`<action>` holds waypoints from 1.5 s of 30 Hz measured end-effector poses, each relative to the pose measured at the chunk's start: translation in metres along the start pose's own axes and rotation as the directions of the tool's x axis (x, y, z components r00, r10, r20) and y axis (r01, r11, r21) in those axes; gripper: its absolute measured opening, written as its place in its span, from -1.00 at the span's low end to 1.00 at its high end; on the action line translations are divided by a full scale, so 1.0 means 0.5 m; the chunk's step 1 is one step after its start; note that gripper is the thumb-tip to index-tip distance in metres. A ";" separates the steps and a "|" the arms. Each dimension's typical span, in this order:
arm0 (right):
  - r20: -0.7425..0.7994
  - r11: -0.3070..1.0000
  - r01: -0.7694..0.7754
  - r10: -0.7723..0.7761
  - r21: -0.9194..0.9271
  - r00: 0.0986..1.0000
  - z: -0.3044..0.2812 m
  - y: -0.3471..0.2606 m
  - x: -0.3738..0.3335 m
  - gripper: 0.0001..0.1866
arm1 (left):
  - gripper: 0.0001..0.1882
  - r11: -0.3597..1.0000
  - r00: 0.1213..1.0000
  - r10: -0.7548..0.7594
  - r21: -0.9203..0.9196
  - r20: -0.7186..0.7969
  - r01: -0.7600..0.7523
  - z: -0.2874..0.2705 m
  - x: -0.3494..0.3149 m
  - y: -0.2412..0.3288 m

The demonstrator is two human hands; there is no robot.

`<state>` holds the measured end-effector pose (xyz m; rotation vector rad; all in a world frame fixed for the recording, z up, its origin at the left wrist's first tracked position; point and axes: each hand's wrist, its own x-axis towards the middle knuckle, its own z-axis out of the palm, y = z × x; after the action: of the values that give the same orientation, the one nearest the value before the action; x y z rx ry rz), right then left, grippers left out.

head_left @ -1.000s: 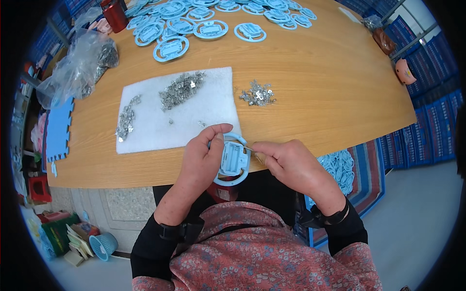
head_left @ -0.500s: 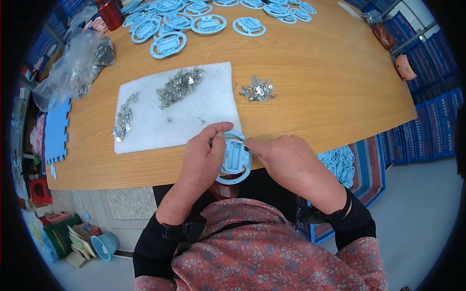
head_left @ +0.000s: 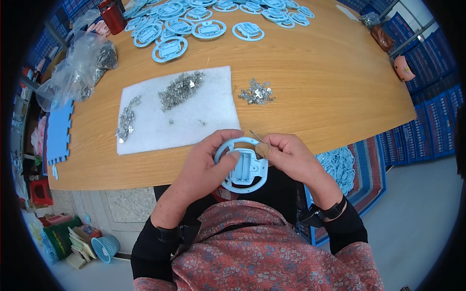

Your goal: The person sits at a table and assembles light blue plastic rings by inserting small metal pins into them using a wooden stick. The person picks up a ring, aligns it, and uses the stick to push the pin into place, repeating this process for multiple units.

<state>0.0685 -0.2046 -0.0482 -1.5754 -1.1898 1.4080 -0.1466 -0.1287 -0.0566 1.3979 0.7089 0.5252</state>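
Observation:
A light-blue plastic ring-shaped part (head_left: 245, 188) with a rectangular battery-box-like recess in its middle is held over the table's front edge. My left hand (head_left: 201, 169) grips its left side, thumb on the inner frame and fingers behind the rim. At the upper right of the ring, my right hand (head_left: 291, 157) is closed on a thin metal-shafted tool (head_left: 256, 136) pointing up and to the left. Something tan (head_left: 262, 150) shows at those fingertips; whether it is a tool handle or a finger wrap is unclear.
A white foam pad (head_left: 184, 128) carries heaps of small metal clips. Another pile of clips (head_left: 257, 92) lies right of it. Many blue ring parts (head_left: 208, 29) cover the far side, with a red bottle (head_left: 112, 18) beside them. More fill a container (head_left: 337, 167) below right.
The blue part has shifted slightly right and nearer me, its face turned more toward view. My right hand has drawn back and turned, so the tool's metal shaft now shows. The left thumb moved onto the frame.

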 end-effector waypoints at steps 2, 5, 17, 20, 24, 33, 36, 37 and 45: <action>0.012 0.993 0.035 -0.034 -0.114 0.999 -0.006 -0.004 -0.004 -0.71 | -0.66 0.921 0.991 0.115 0.367 0.071 -0.133 -0.005 0.002 0.026; -0.024 0.987 0.114 -0.118 -0.109 0.993 0.001 -0.030 -0.014 -0.72 | -0.63 0.778 0.957 0.277 0.564 0.085 -0.276 -0.008 0.008 0.009; -0.057 0.892 0.383 -0.407 -0.238 0.912 0.082 -0.002 0.001 -0.59 | -0.49 0.915 0.994 -0.077 -0.390 0.083 0.103 -0.006 0.005 -0.003; -0.042 0.679 0.480 -0.600 -0.555 0.799 0.089 -0.013 -0.003 -0.54 | -0.48 0.955 0.988 -0.153 -0.253 0.022 0.153 -0.001 0.002 0.006; 0.081 0.555 0.525 -0.633 -0.646 0.770 0.090 0.002 0.002 -0.58 | -0.55 0.922 0.992 -0.124 -0.367 0.022 0.123 -0.008 -0.005 -0.037; -0.036 0.740 0.447 -0.534 -0.502 0.845 0.061 -0.048 0.042 -0.76 | -0.56 0.838 0.995 -0.091 -0.543 -0.048 0.050 -0.103 -0.077 -0.023; -0.004 0.678 0.399 -0.510 -0.618 0.860 0.074 -0.076 0.102 -0.80 | -0.55 0.850 0.992 -0.095 -0.525 -0.082 0.038 -0.121 -0.091 -0.030; 0.008 0.655 0.391 -0.507 -0.647 0.862 0.082 -0.080 0.120 -0.80 | -0.54 0.859 0.993 -0.083 -0.512 -0.087 0.027 -0.125 -0.093 -0.034; 0.121 0.528 0.432 -0.523 -0.731 0.844 0.134 -0.113 0.202 -0.79 | -0.55 0.930 0.988 -0.100 -0.365 -0.121 0.049 -0.123 -0.104 -0.012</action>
<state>-0.0088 -0.0957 -0.0409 -1.5803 -2.0988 0.4372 -0.2270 -0.1234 -0.0573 0.9927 0.7313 0.6604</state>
